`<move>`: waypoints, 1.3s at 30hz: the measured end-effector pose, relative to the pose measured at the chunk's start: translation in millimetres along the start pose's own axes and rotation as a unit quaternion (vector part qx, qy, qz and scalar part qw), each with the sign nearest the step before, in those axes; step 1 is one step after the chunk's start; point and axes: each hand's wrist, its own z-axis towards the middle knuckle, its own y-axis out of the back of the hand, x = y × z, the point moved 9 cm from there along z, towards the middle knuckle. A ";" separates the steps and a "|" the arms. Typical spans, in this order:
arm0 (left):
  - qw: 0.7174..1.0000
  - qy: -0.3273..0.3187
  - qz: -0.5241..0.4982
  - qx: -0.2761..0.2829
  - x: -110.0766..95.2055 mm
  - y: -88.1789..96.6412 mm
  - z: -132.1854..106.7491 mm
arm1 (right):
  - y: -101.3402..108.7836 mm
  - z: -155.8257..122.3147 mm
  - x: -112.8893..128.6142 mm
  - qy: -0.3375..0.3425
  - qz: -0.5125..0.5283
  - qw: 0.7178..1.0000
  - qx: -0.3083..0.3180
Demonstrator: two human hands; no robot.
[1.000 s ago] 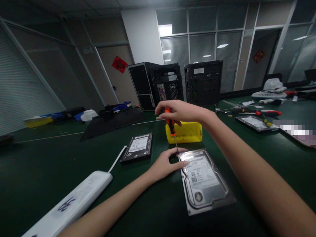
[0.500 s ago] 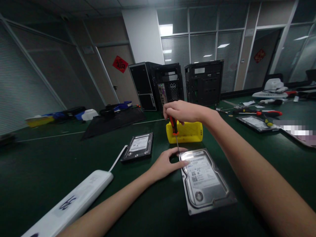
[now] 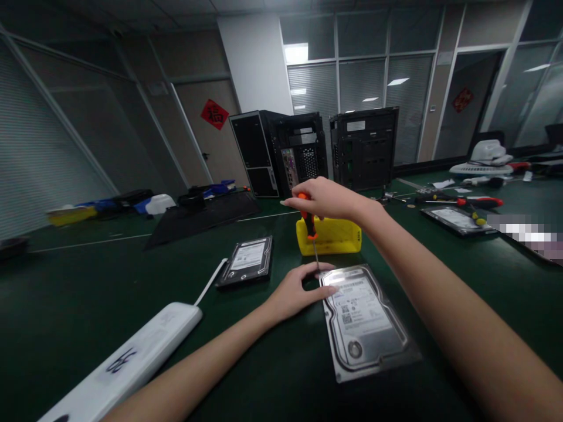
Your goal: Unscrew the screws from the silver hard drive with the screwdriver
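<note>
Silver hard drive (image 3: pixel 367 322), label up, lies right of centre in the lower frame. We pinch its upper-left corner with our left hand (image 3: pixel 294 293), thumb on top, palm half open. Our right hand (image 3: pixel 329 198), near mid-frame, curls around a red-and-black screwdriver (image 3: pixel 311 227), its tip at that corner. We see a yellow tray (image 3: pixel 341 234) just above and another drive (image 3: pixel 248 259) left of centre.
</note>
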 end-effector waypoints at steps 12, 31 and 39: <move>1.000 0.004 0.011 -0.001 -2.9 1.5 -0.1 | 7.8 -1.1 4.3 0.010 -0.122 0.992 -0.038; 1.000 0.007 0.000 -0.005 -1.0 0.6 -1.3 | -1.0 -3.0 14.8 0.053 0.011 0.998 0.038; 1.000 -0.002 0.001 -0.010 -4.7 1.4 -0.6 | 4.3 -3.0 10.3 0.029 -0.079 0.996 0.009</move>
